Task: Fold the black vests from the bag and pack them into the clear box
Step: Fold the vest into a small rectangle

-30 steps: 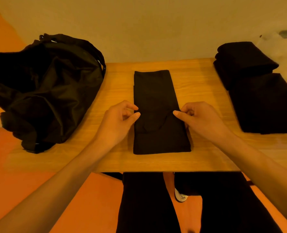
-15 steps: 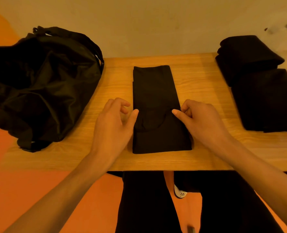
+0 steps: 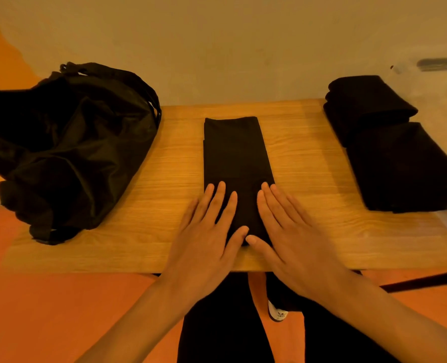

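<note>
A black vest (image 3: 234, 150), folded into a long narrow strip, lies in the middle of the wooden table (image 3: 303, 158), running away from me. My left hand (image 3: 206, 231) and my right hand (image 3: 287, 231) lie flat side by side on its near end, fingers straight, thumbs almost touching at the near edge. The black bag (image 3: 68, 150) slumps on the table's left part. Two stacks of folded black vests (image 3: 392, 150) sit at the right, inside a clear box (image 3: 442, 82) whose walls are faint and hard to make out.
The table's near edge runs just under my wrists. Beyond the table is a plain wall. My dark trousers and a white shoe (image 3: 277, 313) show below the table on an orange floor.
Both hands have gone from pinching the vest's side edges at mid-length to lying flat on its near end. The view has tilted slightly.
</note>
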### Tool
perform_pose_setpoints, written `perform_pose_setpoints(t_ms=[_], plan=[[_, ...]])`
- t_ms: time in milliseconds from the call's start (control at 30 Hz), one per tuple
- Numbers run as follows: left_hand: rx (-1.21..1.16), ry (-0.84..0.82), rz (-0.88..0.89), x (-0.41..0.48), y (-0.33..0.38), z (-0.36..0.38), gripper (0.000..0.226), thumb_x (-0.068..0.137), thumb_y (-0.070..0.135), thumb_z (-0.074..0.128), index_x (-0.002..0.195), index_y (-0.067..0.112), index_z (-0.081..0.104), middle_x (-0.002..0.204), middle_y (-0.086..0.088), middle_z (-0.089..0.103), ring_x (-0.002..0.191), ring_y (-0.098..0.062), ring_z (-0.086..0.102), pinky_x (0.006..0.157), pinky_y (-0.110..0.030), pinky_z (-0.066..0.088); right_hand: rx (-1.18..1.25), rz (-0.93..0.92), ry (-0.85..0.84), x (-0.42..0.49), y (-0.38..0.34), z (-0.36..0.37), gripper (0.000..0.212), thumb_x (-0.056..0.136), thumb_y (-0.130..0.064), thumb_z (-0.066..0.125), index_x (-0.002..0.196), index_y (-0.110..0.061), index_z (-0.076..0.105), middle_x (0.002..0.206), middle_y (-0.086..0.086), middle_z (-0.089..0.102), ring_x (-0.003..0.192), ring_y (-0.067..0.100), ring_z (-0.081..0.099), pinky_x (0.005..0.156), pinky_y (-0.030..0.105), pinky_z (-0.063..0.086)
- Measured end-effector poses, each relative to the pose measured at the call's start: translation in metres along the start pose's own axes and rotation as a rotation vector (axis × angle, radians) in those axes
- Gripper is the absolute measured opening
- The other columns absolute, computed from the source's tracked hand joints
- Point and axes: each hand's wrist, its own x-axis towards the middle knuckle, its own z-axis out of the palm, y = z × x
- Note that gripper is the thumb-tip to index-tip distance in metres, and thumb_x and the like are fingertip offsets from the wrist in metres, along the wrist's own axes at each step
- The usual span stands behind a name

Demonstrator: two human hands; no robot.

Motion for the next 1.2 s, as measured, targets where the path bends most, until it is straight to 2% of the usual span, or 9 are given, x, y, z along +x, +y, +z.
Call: perform_pose_setpoints(t_ms=[133, 267, 367, 500, 600, 867, 1000, 1133, 1200], plan=[[-0.349, 0.095, -0.012, 0.004, -0.007, -0.028, 0.067, 0.101, 0.066, 0.015, 0.155, 0.034, 0.037, 0.167, 0.013, 0.017, 0.153, 0.000, 0.007, 0.123, -0.028, 0.013, 0.155, 0.057, 0.043, 0.005, -0.002, -0.025, 0.088, 0.092, -0.071, -0.007, 0.161, -0.021, 0.014, 0.168, 0.002, 0.011, 0.156, 0.019, 0.005, 0.126, 0.036, 0.008], [-0.516, 0.269, -0.216, 0.065, -0.037, -0.060, 0.039, 0.103, 0.046, 0.042, 0.126, 0.023, 0.063, 0.125, 0.014, 0.052, 0.116, -0.003, 0.051, 0.098, -0.022, 0.042, 0.442, 0.268, 0.317, 0.079, 0.026, -0.063, 0.048, 0.105, -0.050, 0.034, 0.131, -0.018, 0.058, 0.126, 0.002, 0.060, 0.118, 0.020, 0.054, 0.095, 0.034, 0.045], [-0.547, 0.159, -0.400, 0.137, -0.058, -0.066, 0.032, 0.102, 0.037, 0.056, 0.129, 0.020, 0.061, 0.111, 0.011, 0.060, 0.093, -0.003, 0.057, 0.076, -0.022, 0.046, 0.621, 0.449, 0.178, 0.154, 0.047, -0.075, 0.042, 0.104, -0.048, 0.045, 0.126, -0.013, 0.056, 0.111, 0.001, 0.062, 0.102, 0.017, 0.057, 0.071, 0.031, 0.042], [-0.782, 0.008, -0.526, 0.194, -0.074, -0.067, 0.043, 0.093, 0.038, 0.073, 0.130, 0.020, 0.059, 0.105, 0.012, 0.060, 0.097, -0.005, 0.059, 0.073, -0.022, 0.045, 0.662, 0.515, 0.096, 0.222, 0.067, -0.073, 0.036, 0.094, -0.044, 0.063, 0.109, -0.013, 0.054, 0.098, 0.006, 0.058, 0.094, 0.024, 0.059, 0.055, 0.030, 0.036], [-0.765, -0.072, -0.595, 0.219, -0.076, -0.073, 0.057, 0.087, 0.034, 0.080, 0.136, 0.018, 0.055, 0.121, 0.008, 0.055, 0.111, -0.013, 0.056, 0.086, -0.031, 0.049, 0.660, 0.539, 0.014, 0.244, 0.069, -0.077, 0.045, 0.086, -0.044, 0.075, 0.109, -0.008, 0.060, 0.107, 0.012, 0.062, 0.102, 0.027, 0.061, 0.065, 0.031, 0.043], [-0.573, -0.263, -0.650, 0.245, -0.077, -0.074, 0.074, 0.083, 0.031, 0.084, 0.143, 0.004, 0.051, 0.144, -0.012, 0.054, 0.131, -0.029, 0.052, 0.083, -0.034, 0.042, 0.669, 0.579, -0.059, 0.248, 0.071, -0.080, 0.067, 0.079, -0.037, 0.085, 0.128, -0.001, 0.057, 0.129, 0.015, 0.062, 0.121, 0.032, 0.058, 0.095, 0.042, 0.052], [-0.708, -0.227, -0.652, 0.248, -0.083, -0.072, 0.053, 0.083, 0.028, 0.083, 0.127, 0.006, 0.065, 0.133, -0.014, 0.064, 0.125, -0.031, 0.059, 0.093, -0.044, 0.053, 0.841, 0.570, -0.032, 0.246, 0.073, -0.082, 0.047, 0.084, -0.029, 0.082, 0.117, -0.002, 0.062, 0.117, 0.009, 0.063, 0.111, 0.024, 0.059, 0.076, 0.031, 0.048], [-0.847, -0.211, -0.668, 0.243, -0.090, -0.075, 0.019, 0.084, 0.014, 0.082, 0.094, 0.012, 0.066, 0.112, -0.011, 0.073, 0.087, -0.017, 0.066, 0.050, -0.026, 0.042, 1.038, 0.520, 0.076, 0.228, 0.072, -0.082, 0.015, 0.088, -0.018, 0.078, 0.089, -0.011, 0.065, 0.087, -0.003, 0.062, 0.076, 0.005, 0.056, 0.056, 0.018, 0.041], [-0.904, -0.132, -0.630, 0.234, -0.087, -0.078, 0.026, 0.080, 0.008, 0.084, 0.089, 0.018, 0.061, 0.101, -0.004, 0.069, 0.089, -0.015, 0.064, 0.051, -0.023, 0.040, 1.081, 0.475, 0.122, 0.216, 0.072, -0.081, 0.015, 0.088, -0.019, 0.078, 0.096, -0.012, 0.066, 0.088, -0.005, 0.064, 0.075, 0.003, 0.058, 0.053, 0.011, 0.044]])
